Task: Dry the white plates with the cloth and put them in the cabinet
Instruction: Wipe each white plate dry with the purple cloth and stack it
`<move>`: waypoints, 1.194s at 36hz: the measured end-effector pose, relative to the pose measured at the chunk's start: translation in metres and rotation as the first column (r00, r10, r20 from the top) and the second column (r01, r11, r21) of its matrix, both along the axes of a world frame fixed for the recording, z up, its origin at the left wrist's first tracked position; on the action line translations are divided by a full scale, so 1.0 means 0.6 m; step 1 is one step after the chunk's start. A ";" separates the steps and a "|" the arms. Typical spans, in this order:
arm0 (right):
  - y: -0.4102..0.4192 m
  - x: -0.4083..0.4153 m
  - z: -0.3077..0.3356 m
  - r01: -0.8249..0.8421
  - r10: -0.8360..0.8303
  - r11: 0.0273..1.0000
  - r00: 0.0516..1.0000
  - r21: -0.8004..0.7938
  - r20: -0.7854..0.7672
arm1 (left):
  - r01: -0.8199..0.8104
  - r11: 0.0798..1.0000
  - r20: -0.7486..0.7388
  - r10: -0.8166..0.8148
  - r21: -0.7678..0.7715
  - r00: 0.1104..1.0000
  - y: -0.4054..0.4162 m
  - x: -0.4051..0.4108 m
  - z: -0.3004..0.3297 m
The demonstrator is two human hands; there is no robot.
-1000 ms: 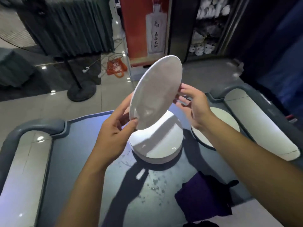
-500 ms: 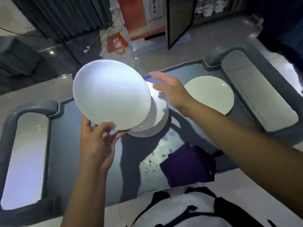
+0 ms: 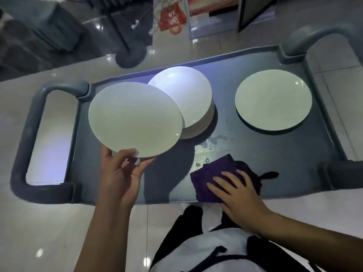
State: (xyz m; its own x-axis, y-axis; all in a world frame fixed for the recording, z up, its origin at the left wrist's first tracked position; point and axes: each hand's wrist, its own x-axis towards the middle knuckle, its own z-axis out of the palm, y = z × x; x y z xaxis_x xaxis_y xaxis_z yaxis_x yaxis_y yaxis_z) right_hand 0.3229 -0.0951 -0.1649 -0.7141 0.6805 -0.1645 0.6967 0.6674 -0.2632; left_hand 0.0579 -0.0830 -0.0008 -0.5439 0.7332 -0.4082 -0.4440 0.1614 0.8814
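A restaurant service area: grey bussing cart (image 3: 245,169) with stacked plates (image 3: 188,103).

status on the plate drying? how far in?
Early. Done: apparently nothing shelved; one plate lies alone on the cart, dry or not unclear. In hand: left hand has a grip on a white plate by its rim; right hand rests on the purple cloth, not yet wiping. Left: the stack, then the cabinet, out of view.

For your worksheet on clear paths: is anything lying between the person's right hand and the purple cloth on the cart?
Nothing visible does. The right hand already rests flat on the folded purple cloth at the near edge of the grey plastic cart. The left hand holds a round white plate apart from it.
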 end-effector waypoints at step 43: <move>0.061 -0.066 0.092 0.396 -0.405 0.914 0.895 0.088 0.184 | 0.398 0.911 -0.558 -0.275 0.110 0.783 0.129 -0.079 -0.017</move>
State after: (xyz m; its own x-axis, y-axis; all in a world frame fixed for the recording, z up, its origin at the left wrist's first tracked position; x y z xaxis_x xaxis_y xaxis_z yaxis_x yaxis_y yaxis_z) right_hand 0.2831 -0.0582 -0.1100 -0.3367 0.9124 -0.2328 0.9415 0.3294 -0.0705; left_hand 0.0106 -0.0055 -0.0111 -0.3291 0.9430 0.0484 0.1382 -0.0026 0.9904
